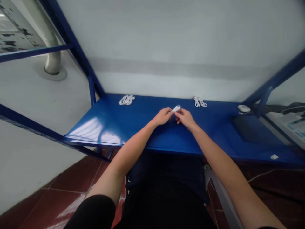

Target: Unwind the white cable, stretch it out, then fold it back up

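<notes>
A small white cable loop (176,108) is pinched between both hands above the middle of the blue counter (133,127), toward its back half. The left hand (163,116) has its fingers closed on the loop's near-left end; the right hand (184,118) has its fingers pressed onto the right side, thumb underneath. The risk is judged to be the coil springing open or slipping out, since the grip is only at fingertip level and the cable looks stiff and slick. 2 more white cable bundles are seen at the back edge: 1 at the left (127,100), 1 at the right (200,102), well apart from the hands. A round white object (244,108) and a dark flat pad (247,128) lie further right. The counter is glossy blue metal with a blue frame, against a pale wall; red floor tiles are below.
</notes>
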The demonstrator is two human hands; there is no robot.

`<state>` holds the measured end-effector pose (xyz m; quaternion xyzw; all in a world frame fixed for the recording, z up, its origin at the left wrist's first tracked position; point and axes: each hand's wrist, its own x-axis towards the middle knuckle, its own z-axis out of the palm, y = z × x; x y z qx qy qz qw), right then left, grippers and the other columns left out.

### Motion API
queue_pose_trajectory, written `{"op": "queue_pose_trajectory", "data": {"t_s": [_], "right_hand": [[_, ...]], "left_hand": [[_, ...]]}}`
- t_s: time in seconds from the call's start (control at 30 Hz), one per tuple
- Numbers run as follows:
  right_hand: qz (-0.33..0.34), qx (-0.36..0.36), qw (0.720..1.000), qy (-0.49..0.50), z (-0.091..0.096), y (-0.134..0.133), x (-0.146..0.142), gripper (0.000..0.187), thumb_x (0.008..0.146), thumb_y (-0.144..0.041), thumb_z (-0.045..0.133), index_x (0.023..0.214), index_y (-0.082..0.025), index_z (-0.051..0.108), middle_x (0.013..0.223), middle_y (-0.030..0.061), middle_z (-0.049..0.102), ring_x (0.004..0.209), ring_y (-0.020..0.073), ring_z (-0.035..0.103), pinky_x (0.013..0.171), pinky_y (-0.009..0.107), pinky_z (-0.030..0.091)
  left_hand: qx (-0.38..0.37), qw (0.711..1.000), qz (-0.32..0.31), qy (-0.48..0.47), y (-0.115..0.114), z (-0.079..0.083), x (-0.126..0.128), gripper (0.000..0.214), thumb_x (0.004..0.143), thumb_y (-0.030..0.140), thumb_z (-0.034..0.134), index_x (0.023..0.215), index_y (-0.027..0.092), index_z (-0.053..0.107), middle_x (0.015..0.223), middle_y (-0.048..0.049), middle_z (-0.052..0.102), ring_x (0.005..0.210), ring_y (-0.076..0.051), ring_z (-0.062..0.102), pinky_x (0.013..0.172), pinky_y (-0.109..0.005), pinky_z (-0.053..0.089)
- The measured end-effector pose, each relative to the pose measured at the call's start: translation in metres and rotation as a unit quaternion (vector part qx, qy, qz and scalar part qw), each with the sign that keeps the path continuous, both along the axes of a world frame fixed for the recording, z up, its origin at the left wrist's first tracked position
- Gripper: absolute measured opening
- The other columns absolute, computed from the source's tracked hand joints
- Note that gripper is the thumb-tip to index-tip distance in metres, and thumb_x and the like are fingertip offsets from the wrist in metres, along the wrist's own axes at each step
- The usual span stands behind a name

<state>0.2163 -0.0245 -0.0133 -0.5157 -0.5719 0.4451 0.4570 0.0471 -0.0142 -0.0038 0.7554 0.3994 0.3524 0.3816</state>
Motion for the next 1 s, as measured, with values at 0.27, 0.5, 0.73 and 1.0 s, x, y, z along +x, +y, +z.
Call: {"op": "queue_pose_trajectory", "data": {"t_s": [0.27, 0.5, 0.73, 1.0], "right_hand": [[0.037, 0.207, 0.957, -0.2, 0.007, -0.002, 0.014, 0.024, 0.08, -0.034, 0.063, 0.099, -0.02, 0.07, 0.092, 0.0075, 0.072, 0.076, 0.0213, 0.067, 0.067, 0.034, 0.055], [0.006, 0.226, 0.941, -0.251, -0.001, 0.005, 0.019, 0.02, 0.082, -0.033, 0.063, 0.093, -0.02, 0.073, 0.086, 0.0055, 0.074, 0.075, 0.0209, 0.066, 0.072, 0.035, 0.051], [-0.021, 0.246, 0.916, -0.316, -0.019, 0.02, 0.021, 0.008, 0.077, -0.027, 0.068, 0.076, -0.019, 0.071, 0.082, 0.0073, 0.07, 0.075, 0.0214, 0.062, 0.072, 0.036, 0.049], [-0.011, 0.235, 0.906, -0.352, -0.02, 0.019, 0.019, 0.015, 0.082, -0.033, 0.064, 0.083, -0.02, 0.072, 0.082, 0.0064, 0.072, 0.076, 0.0227, 0.062, 0.073, 0.036, 0.047]], "left_hand": [[-0.1, 0.994, -0.037, 0.035, 0.004, 0.004, -0.009, 0.023, 0.089, 0.035, 0.051, 0.081, 0.015, 0.059, 0.065, -0.0009, 0.059, 0.051, -0.01, 0.049, 0.048, -0.021, 0.036], [0.028, 0.996, 0.011, 0.081, 0.013, 0.002, -0.023, 0.019, 0.082, 0.028, 0.06, 0.095, 0.016, 0.068, 0.087, -0.0068, 0.069, 0.076, -0.017, 0.061, 0.066, -0.025, 0.046], [0.124, 0.976, 0.048, 0.173, 0.022, -0.015, -0.022, 0.021, 0.085, 0.026, 0.057, 0.097, 0.02, 0.074, 0.1, -0.0097, 0.07, 0.095, -0.025, 0.06, 0.09, -0.033, 0.042], [0.156, 0.949, 0.089, 0.259, 0.021, -0.022, -0.02, 0.035, 0.093, 0.029, 0.046, 0.12, 0.018, 0.066, 0.119, -0.014, 0.064, 0.109, -0.029, 0.055, 0.094, -0.04, 0.041]]}}
